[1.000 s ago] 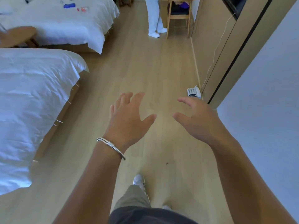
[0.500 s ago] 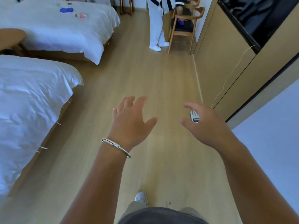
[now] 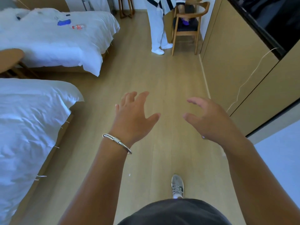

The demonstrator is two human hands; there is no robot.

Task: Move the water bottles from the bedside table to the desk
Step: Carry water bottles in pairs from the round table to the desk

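My left hand (image 3: 133,116), with a silver bracelet on the wrist, is held out over the wooden floor with fingers spread and holds nothing. Beside it my right hand (image 3: 209,117) is raised the same way, fingers relaxed and empty. A small bottle with a red label (image 3: 78,26) lies on the far bed. The round edge of a wooden bedside table (image 3: 11,58) shows at the left between the two beds; its top is mostly out of frame. No desk surface is plainly in view.
Two white beds, one near (image 3: 29,120) and one far (image 3: 53,41), line the left side. A person in white trousers (image 3: 157,28) stands by a wooden chair (image 3: 186,28) at the far end. A tan cabinet wall (image 3: 232,69) with a trailing white cable runs along the right.
The view has advanced down the aisle and tilted up; the far bed, person and chair are closer. The phone on the floor has slipped behind my right hand. Both hands stay open and empty.
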